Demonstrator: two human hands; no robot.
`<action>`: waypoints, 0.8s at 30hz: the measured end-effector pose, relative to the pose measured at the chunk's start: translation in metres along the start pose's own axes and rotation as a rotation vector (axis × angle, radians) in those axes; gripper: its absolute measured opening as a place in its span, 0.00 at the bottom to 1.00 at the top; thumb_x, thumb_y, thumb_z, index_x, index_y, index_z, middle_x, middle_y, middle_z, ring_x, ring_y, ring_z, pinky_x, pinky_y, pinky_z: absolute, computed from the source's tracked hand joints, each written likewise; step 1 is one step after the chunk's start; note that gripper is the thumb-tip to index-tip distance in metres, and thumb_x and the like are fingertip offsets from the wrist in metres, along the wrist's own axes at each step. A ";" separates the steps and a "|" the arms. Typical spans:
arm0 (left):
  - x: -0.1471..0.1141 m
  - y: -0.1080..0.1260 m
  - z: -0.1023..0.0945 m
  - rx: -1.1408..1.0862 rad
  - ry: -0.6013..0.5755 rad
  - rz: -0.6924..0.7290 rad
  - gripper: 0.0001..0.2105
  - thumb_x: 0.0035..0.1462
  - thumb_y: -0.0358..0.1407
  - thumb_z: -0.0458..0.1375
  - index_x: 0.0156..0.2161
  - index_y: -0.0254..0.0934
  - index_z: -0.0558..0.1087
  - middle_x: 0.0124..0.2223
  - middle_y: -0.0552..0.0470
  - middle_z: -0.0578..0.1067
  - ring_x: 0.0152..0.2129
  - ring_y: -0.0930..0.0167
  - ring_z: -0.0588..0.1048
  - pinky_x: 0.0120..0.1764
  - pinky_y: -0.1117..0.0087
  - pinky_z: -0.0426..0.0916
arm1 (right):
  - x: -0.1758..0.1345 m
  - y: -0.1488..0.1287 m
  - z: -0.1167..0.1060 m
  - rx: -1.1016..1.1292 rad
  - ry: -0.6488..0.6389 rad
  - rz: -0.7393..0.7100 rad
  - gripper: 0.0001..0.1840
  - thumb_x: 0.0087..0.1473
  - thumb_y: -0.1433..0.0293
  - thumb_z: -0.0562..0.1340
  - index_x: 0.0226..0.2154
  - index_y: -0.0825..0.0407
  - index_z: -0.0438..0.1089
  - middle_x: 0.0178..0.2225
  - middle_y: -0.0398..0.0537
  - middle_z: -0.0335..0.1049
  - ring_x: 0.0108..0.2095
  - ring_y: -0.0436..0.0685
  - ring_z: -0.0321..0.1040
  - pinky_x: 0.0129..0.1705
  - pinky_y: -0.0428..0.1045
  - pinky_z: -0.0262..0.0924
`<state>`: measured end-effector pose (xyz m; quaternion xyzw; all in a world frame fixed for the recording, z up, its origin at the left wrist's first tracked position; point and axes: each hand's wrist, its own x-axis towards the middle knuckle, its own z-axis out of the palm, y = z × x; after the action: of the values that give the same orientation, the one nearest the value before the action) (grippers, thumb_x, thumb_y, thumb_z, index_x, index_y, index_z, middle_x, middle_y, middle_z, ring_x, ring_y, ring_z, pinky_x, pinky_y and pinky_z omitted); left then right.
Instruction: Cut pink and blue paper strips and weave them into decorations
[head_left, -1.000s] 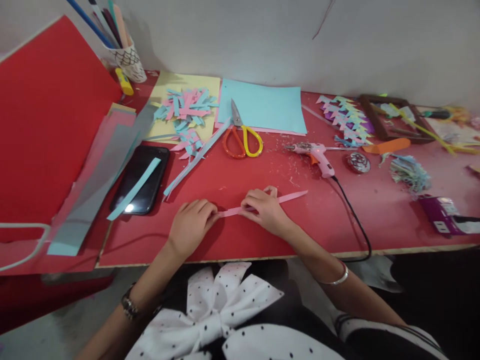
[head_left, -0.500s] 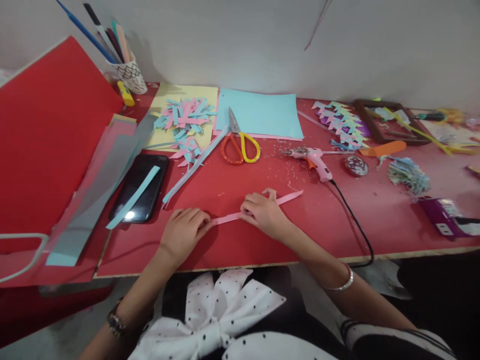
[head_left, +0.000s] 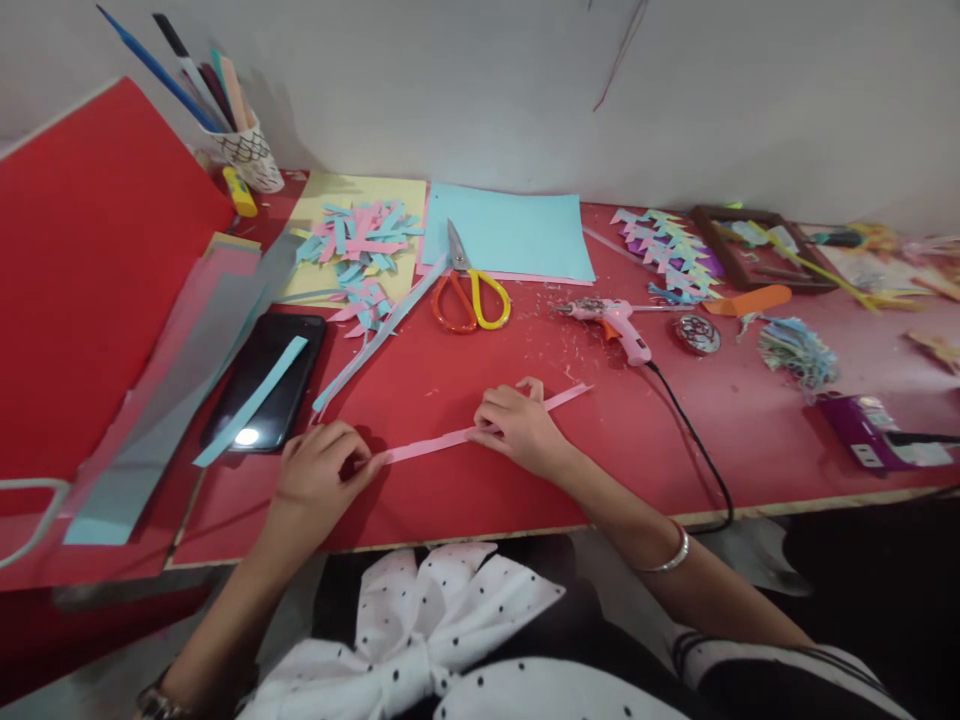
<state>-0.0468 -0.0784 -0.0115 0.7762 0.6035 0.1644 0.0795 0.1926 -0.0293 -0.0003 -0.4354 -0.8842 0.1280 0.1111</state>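
Left hand (head_left: 321, 478) has moved left, near one phone (head_left: 282, 400); it and right hand (head_left: 517, 425) pinch one pink strip (head_left: 430, 446).

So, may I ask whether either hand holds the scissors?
No, the left hand and right hand hold the pink strip; the scissors lie untouched.

Pink paper strip (head_left: 429, 446), red table (head_left: 435, 500), black-dotted white bow (head_left: 431, 640)
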 end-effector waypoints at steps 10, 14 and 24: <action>-0.008 0.022 0.003 0.198 0.116 0.141 0.15 0.52 0.26 0.46 0.41 0.41 0.69 0.42 0.49 0.72 0.36 0.68 0.70 0.39 0.65 0.57 | 0.000 -0.001 0.000 -0.005 -0.010 0.016 0.15 0.55 0.63 0.55 0.22 0.53 0.64 0.25 0.41 0.65 0.29 0.49 0.57 0.41 0.50 0.34; -0.003 0.053 0.014 0.192 0.012 0.365 0.18 0.53 0.26 0.45 0.47 0.40 0.68 0.42 0.49 0.74 0.36 0.69 0.70 0.41 0.67 0.59 | -0.001 -0.003 -0.001 -0.005 -0.003 0.036 0.18 0.57 0.63 0.52 0.21 0.54 0.63 0.24 0.41 0.65 0.29 0.49 0.57 0.41 0.50 0.34; -0.005 0.068 0.017 0.188 0.026 0.330 0.19 0.56 0.43 0.47 0.48 0.37 0.69 0.41 0.44 0.74 0.37 0.63 0.69 0.44 0.61 0.60 | -0.005 0.003 -0.010 0.077 -0.082 0.039 0.09 0.53 0.66 0.57 0.26 0.53 0.65 0.29 0.42 0.67 0.32 0.50 0.59 0.43 0.50 0.36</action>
<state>0.0203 -0.0993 -0.0060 0.8663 0.4818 0.1282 -0.0293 0.2004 -0.0306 0.0075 -0.4422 -0.8738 0.1820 0.0888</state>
